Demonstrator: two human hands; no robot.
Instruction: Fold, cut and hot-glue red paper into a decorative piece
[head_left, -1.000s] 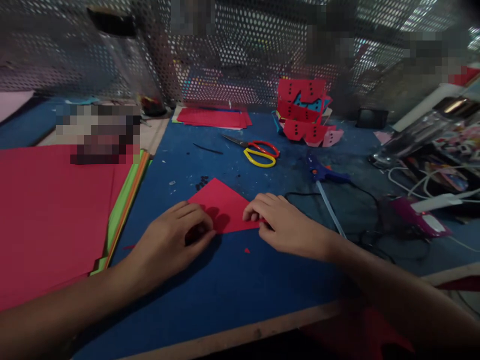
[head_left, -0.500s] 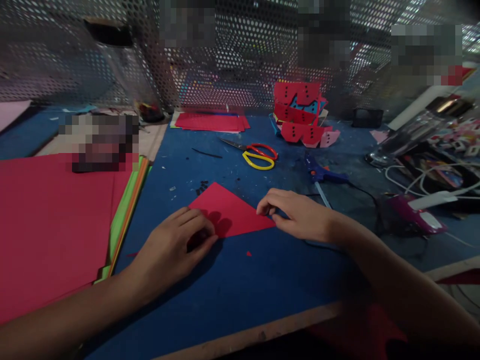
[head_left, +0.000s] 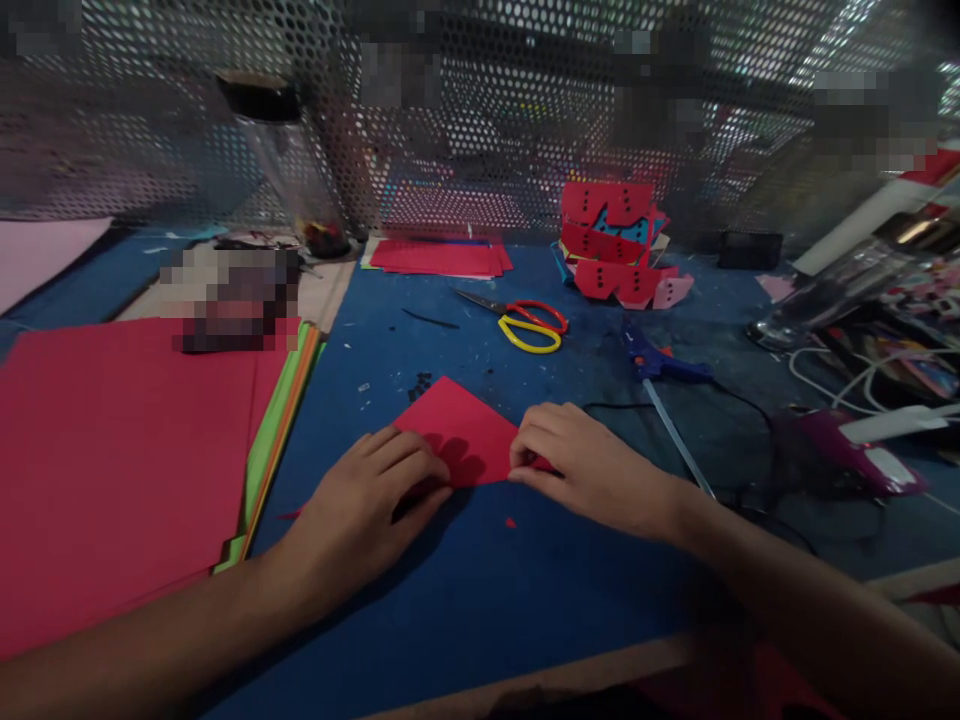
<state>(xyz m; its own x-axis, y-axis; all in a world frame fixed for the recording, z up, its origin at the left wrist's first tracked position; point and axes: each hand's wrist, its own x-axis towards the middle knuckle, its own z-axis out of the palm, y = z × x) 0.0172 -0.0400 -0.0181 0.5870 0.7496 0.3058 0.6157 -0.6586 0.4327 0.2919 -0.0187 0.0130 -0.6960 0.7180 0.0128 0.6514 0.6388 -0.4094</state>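
A piece of red paper (head_left: 469, 425) with a pointed top and a straight lower edge lies on the blue table between my hands. My left hand (head_left: 379, 495) grips its lower left part, fingers curled over it and thumb at the bottom edge. At the right end my right hand (head_left: 559, 455) pinches the lower edge, with the paper's right corner partly hidden under the fingers. Beyond the paper lie scissors (head_left: 517, 318) with one red and one yellow handle. A small red scrap (head_left: 511, 522) rests just below the paper.
Stacked red sheets (head_left: 127, 470) fill the left side. A blue glue gun (head_left: 660, 362) with its cord lies at right, near a purple device (head_left: 862, 450). Cut red paper pieces (head_left: 607, 240) and a red paper stack (head_left: 442, 257) sit at the back, before a perforated metal screen (head_left: 465, 130).
My right hand has closed from a loose curl into a pinch on the paper's right end, slightly further inward. My left hand keeps its hold. The whole view has shifted a little.
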